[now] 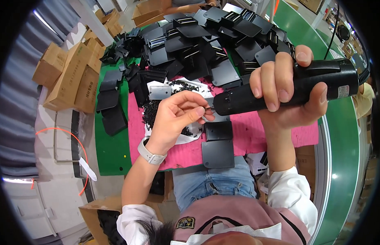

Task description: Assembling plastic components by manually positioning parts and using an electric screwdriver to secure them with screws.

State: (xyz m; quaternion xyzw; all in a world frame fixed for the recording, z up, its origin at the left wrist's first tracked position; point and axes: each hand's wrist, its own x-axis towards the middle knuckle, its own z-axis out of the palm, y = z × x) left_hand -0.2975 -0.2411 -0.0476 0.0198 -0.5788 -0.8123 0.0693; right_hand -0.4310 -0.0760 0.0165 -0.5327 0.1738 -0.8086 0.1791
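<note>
My right hand (286, 87) grips a black electric screwdriver (288, 87), held level with its tip pointing left. My left hand (177, 116) pinches a small screw (208, 109) at that tip, thumb and fingers closed on it; a white watch sits on that wrist. Just below the tip lie two flat black plates (217, 143) on a pink mat (247, 141). A heap of small black screws (151, 110) lies on white sheeting to the left of my left hand.
A big pile of black plastic parts (206, 45) covers the green table (112, 151) beyond the mat. Cardboard boxes (73, 75) stand at the left. A green conveyor (341, 143) runs along the right. Another person's arm (186, 8) shows at the top.
</note>
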